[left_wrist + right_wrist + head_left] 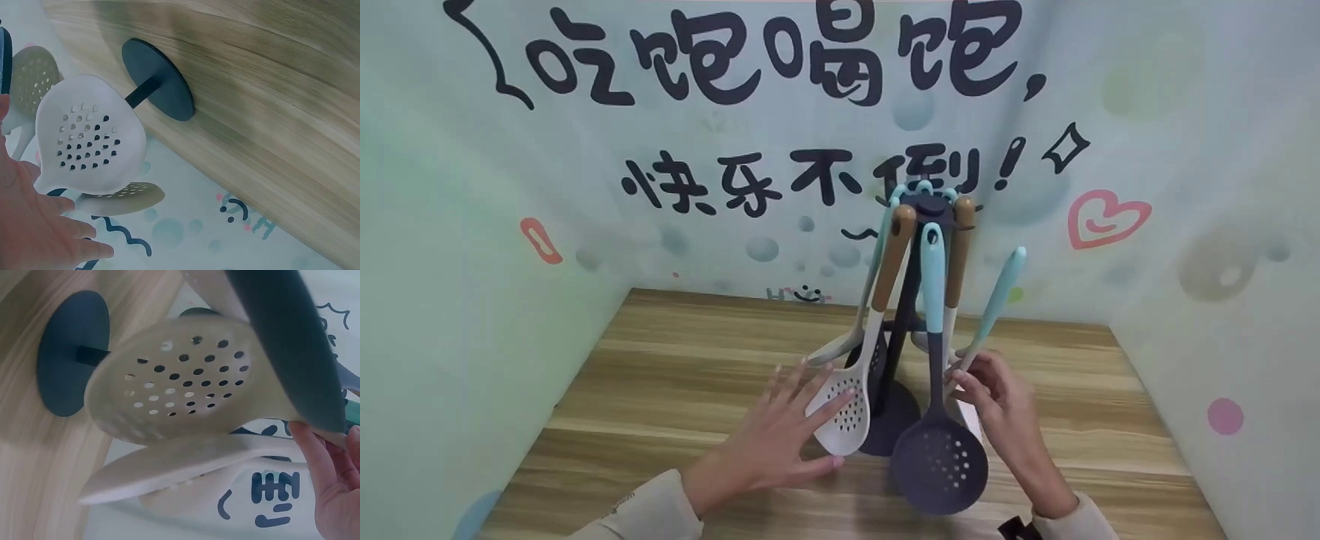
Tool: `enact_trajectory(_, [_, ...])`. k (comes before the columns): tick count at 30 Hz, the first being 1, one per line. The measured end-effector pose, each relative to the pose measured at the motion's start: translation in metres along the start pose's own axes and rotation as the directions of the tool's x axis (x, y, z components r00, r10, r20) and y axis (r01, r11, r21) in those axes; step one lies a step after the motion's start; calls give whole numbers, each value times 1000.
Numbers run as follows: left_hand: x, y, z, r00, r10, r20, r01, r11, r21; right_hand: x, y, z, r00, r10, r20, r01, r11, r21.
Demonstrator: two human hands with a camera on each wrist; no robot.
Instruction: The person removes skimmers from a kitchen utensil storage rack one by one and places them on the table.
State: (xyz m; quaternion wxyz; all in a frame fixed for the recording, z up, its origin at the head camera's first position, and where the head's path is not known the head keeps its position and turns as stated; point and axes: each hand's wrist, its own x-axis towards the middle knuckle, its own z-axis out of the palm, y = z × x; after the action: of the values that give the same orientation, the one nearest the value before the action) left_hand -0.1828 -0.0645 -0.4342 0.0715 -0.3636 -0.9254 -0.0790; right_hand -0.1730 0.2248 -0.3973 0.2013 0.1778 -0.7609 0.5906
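In the head view my right hand (pixel 997 394) pinches the neck of a light-blue-handled skimmer (pixel 997 296), whose handle leans out to the right of the rack. The right wrist view shows its beige perforated head (pixel 185 377) with my fingertips (pixel 306 450) at the neck. My left hand (pixel 787 427) has its fingers spread over a white skimmer (pixel 840 420) with a wooden handle, fingertips at its perforated head. The black utensil stand (pixel 896 412) rises behind. Hanging at the front is a dark skimmer (pixel 937 465) with a light-blue handle.
Other utensils hang round the stand, including a wooden-handled one (pixel 958 262) and a pale ladle-like one (pixel 840 346) at the left. The stand's round base rests on a wood-grain table (pixel 675 375). A printed backdrop (pixel 720 247) encloses the back and sides.
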Motion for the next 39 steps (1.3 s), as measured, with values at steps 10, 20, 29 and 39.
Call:
enact_trajectory(10, [0, 1, 0, 1000, 5, 4, -5, 1000, -10, -11, 3, -15, 999, 10, 33, -11, 999, 46])
enact_trajectory(20, [0, 2, 4, 1000, 16, -26, -16, 1000, 2, -26, 6, -36, 992, 123, 36, -127, 982, 141])
enact_trajectory(29, [3, 2, 3, 1000, 20, -9, -20, 1000, 17, -38, 23, -52, 976, 217, 6, -215, 961, 174])
enact_trajectory(39, [3, 3, 4, 1000, 18, 10, -19, 999, 29, -40, 38, -61, 942, 330, -57, -322, 940, 108])
